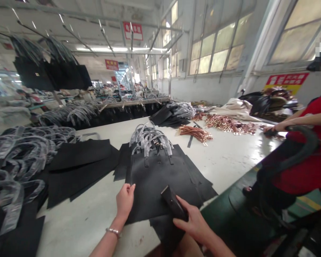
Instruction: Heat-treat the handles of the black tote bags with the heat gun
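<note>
My left hand [125, 200] is closed, fingers pinching the left edge of a black bag panel [151, 187] that lies flat on the pile before me. In my right hand [194, 221] is a black clipper-like hand tool [173, 204], its flat pale-edged head pointing up and left over the panel's lower right part. Plastic-wrapped bag handles [151, 139] are fixed at the panel's far edge. More black panels [196, 175] stick out beneath it on the right. A black piece [166, 228] hangs over the near table edge, partly hidden by my right hand.
Black panels [81, 157] and wrapped handles [37, 146] crowd the left of the white table [216, 150]. Brown straps with metal clasps [195, 134] lie beyond on the right. A person in red [305, 153] stands at the right edge. Black bags [50, 73] hang upper left.
</note>
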A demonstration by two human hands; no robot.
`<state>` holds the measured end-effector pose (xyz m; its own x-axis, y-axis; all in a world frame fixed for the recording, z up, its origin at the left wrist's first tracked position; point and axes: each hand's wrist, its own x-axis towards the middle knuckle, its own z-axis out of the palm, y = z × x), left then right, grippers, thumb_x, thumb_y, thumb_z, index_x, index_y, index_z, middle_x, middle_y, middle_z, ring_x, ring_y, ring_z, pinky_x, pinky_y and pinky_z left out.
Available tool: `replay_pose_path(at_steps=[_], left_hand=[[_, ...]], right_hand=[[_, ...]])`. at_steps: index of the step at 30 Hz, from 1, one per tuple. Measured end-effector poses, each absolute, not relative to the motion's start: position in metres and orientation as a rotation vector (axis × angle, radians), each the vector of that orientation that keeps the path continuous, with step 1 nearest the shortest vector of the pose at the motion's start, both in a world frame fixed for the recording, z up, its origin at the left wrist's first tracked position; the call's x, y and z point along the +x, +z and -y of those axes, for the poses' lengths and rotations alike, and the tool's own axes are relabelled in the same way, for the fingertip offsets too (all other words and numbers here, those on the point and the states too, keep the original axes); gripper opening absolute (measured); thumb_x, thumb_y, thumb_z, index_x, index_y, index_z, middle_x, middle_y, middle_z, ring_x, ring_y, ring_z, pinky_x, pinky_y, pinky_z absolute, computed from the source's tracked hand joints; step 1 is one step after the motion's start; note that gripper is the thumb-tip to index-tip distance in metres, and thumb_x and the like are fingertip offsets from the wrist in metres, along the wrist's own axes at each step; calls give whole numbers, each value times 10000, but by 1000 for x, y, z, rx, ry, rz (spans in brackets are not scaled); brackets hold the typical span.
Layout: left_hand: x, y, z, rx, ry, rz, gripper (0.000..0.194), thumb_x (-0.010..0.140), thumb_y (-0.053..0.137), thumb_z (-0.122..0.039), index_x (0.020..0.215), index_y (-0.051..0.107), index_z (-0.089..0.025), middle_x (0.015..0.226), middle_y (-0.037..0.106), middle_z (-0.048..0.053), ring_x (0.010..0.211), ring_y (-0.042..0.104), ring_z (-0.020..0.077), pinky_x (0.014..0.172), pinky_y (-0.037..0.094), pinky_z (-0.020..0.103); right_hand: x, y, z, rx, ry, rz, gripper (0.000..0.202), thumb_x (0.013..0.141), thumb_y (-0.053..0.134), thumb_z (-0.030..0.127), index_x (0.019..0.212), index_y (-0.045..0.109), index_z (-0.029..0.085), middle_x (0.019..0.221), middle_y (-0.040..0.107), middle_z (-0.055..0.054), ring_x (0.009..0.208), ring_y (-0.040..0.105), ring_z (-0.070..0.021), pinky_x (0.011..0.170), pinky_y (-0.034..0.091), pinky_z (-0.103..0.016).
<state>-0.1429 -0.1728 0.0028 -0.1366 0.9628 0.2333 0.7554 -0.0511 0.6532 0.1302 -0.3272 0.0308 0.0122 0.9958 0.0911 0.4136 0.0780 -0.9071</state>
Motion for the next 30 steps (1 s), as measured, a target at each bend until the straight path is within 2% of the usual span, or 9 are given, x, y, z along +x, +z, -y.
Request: replay_pose_path(at_steps=[8, 12, 15, 18, 21, 23, 26, 30], left_hand=[[-158, -1, 259, 1707, 1097, -2066, 314, 887, 367, -486, 719, 440, -230, 629, 571, 8, 589, 552, 203, 588, 347, 276], [-167, 0, 276, 1831, 875, -2149, 272, 932, 376, -394, 740, 455, -218, 626, 550, 0, 592, 550, 188, 578, 342, 269], [-163, 12, 278, 2002, 692, -2323, 138, 919, 425, -264, 899, 530, -177, 803, 610, 59, 744, 589, 223, 651, 393, 303], [-135, 25, 279, 2190, 782, -2351, 274, 877, 467, -173, 1143, 523, -139, 1118, 584, 134, 1041, 550, 276, 868, 418, 398], [-85, 31, 282, 2391, 784, -1863, 325, 882, 497, -226, 1199, 536, -172, 1290, 517, 112, 1211, 469, 248, 1027, 368, 390], [-51, 29, 285, 2491, 681, -1486, 422, 859, 559, -312, 1262, 516, -196, 1397, 439, 100, 1298, 392, 247, 1080, 332, 389], [-17, 23, 286, 2606, 529, -1162, 517, 820, 608, -438, 1291, 504, -252, 1459, 374, 81, 1346, 319, 285, 1128, 235, 472], [-9, 16, 285, 2656, 504, -1113, 462, 867, 520, -506, 1273, 511, -284, 1413, 429, 64, 1309, 355, 282, 1131, 178, 518]], right_hand=[[128, 36, 330, -1481, 894, 1507, 704, 660, 718, 296, 1334, 548, 190, 1175, 693, -74, 1090, 614, -315, 958, 474, -419], [125, 42, 330, -1522, 960, 1485, 704, 655, 730, 326, 1322, 551, 191, 1071, 720, -69, 971, 661, -304, 857, 528, -412], [131, 48, 334, -1561, 1014, 1449, 699, 660, 735, 353, 1314, 540, 200, 1002, 723, -64, 839, 684, -269, 763, 550, -378], [150, 60, 344, -1622, 1080, 1379, 685, 725, 678, 385, 1341, 457, 182, 791, 708, -30, 618, 656, -210, 574, 537, -314], [177, 73, 353, -1699, 1178, 1289, 578, 809, 579, 400, 1308, 408, 162, 521, 563, 59, 421, 547, -159, 391, 433, -235], [194, 81, 354, -1740, 1257, 1244, 455, 834, 557, 416, 1209, 461, 178, 468, 493, 85, 383, 512, -138, 349, 393, -202], [209, 89, 343, -1768, 1370, 1203, 326, 840, 565, 455, 1024, 531, 189, 510, 501, 70, 381, 521, -125, 327, 396, -192], [209, 94, 310, -1769, 1486, 1175, 306, 830, 596, 480, 871, 528, 184, 616, 563, 31, 382, 536, -114, 319, 421, -207]])
